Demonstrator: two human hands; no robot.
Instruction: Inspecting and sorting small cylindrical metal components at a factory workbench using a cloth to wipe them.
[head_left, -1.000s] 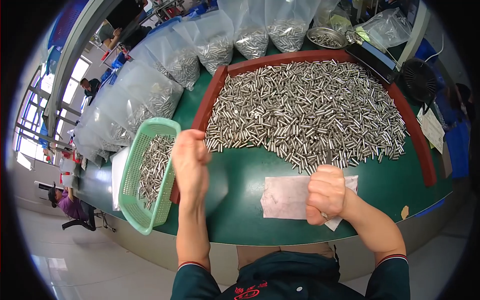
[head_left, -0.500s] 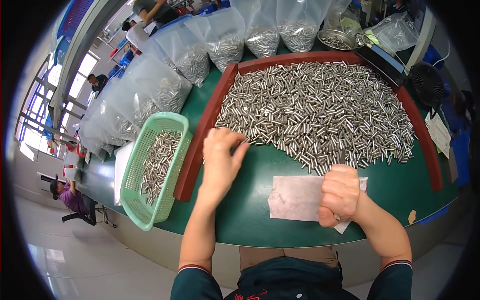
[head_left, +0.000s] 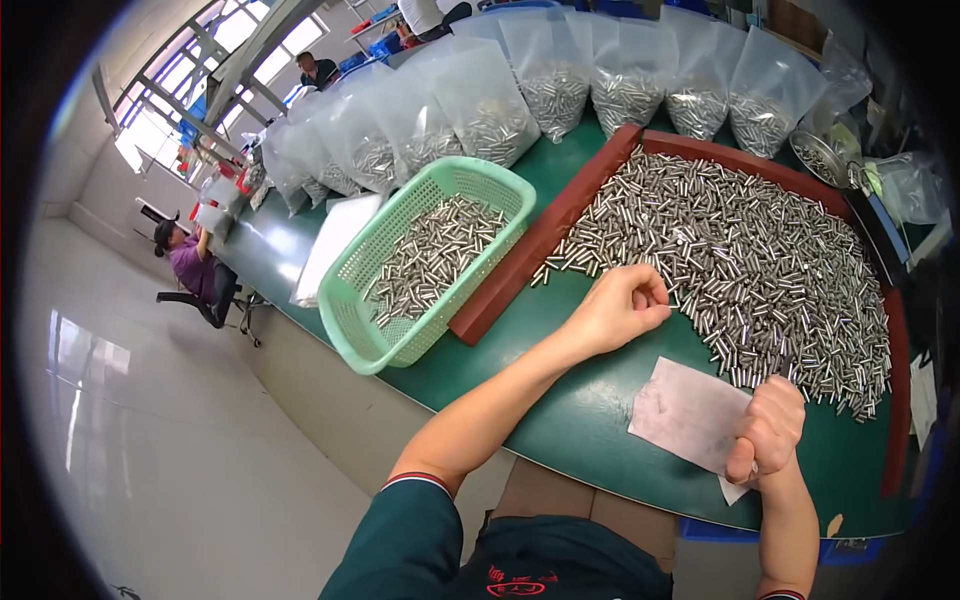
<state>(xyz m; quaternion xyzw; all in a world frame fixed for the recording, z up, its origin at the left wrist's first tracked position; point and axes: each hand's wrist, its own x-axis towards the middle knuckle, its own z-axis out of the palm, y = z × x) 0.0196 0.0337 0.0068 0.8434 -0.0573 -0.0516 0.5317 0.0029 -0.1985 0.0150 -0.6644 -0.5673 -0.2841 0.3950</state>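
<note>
One right hand (head_left: 772, 428), fisted, over cloth (head_left: 688, 412).

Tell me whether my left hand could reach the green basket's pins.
Probably yes: the green basket is open on top, and the red bar between it and your left hand looks low enough to cross.

right grip (head_left: 775, 425), palm hidden, right sleeve (head_left: 782, 595) cut off
</note>
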